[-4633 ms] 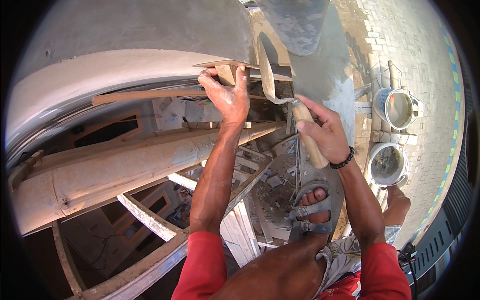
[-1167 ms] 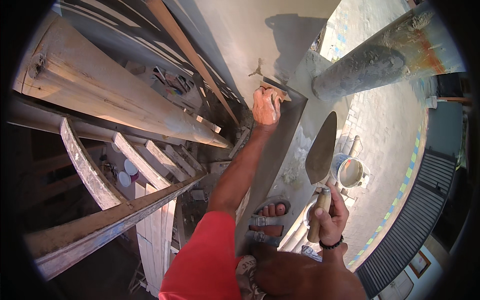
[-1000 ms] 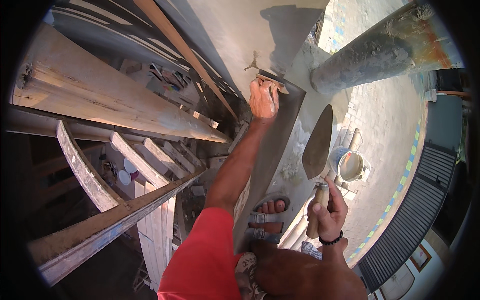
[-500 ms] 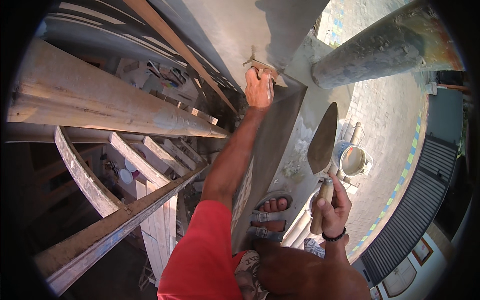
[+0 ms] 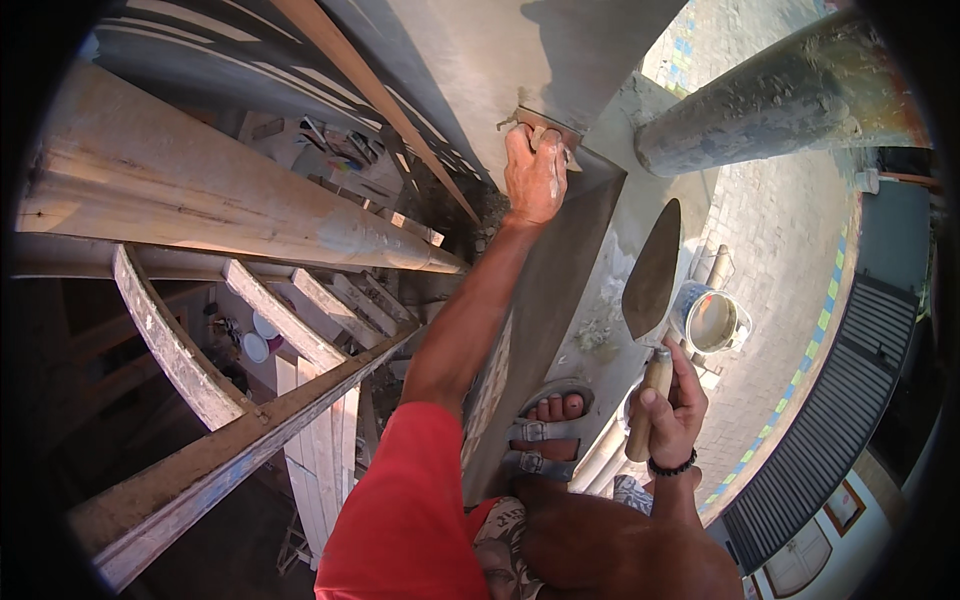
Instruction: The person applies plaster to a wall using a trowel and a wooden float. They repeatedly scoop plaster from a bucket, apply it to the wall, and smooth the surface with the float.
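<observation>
Trowel (image 5: 648, 305) projecting ahead of right hand (image 5: 672, 418) curled round it, float (image 5: 553, 126) clasped in bent left hand (image 5: 537, 180)

Left hand (image 5: 537, 185) slides the float (image 5: 556, 126) farther along the wall (image 5: 460, 50); its left end now reaches the dark mark (image 5: 504, 125), clear of it before. Right hand (image 5: 677, 415) and trowel (image 5: 652, 275), earlier close beside left hand, now well right.

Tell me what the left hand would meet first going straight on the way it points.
Past the flat float in its grip, the left hand would likely meet the grey wall first; the float appears against it, though depth is unclear.
</observation>
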Tool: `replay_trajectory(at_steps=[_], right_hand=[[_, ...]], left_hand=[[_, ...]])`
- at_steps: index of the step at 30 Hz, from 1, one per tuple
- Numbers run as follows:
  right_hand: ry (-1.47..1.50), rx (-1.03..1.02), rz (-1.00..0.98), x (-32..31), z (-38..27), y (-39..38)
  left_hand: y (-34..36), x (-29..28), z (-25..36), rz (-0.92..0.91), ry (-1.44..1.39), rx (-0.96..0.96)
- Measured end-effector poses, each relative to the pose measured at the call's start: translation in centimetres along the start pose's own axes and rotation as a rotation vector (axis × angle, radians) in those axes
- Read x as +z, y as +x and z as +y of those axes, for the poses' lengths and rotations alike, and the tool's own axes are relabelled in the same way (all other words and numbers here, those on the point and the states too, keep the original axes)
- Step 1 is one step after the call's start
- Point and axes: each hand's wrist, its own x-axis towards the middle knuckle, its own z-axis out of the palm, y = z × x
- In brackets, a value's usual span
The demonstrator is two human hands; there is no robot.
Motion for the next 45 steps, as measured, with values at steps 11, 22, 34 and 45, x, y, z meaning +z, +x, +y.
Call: replay_trajectory(at_steps=[11,22,34,45], right_hand=[[-0.026,-0.021,0.011,-0.4,0.3,0.1],[0.004,-0.022,-0.018,0.3,0.3,0.5],[-0.025,-0.043,0.027,-0.5,0.5,0.5],[0.01,-0.042,-0.005,0.3,0.4,0.4]], left_hand=[[-1.7,-1.1,-1.1,-0.024,-0.043,-0.05],[-0.1,-0.7,0.5,-0.023,-0.018,0.022],[0.4,-2.1,-2.2,0.072,0.104,-0.16],[0.8,-1.4,0.4,-0.063,0.094,-0.011]])
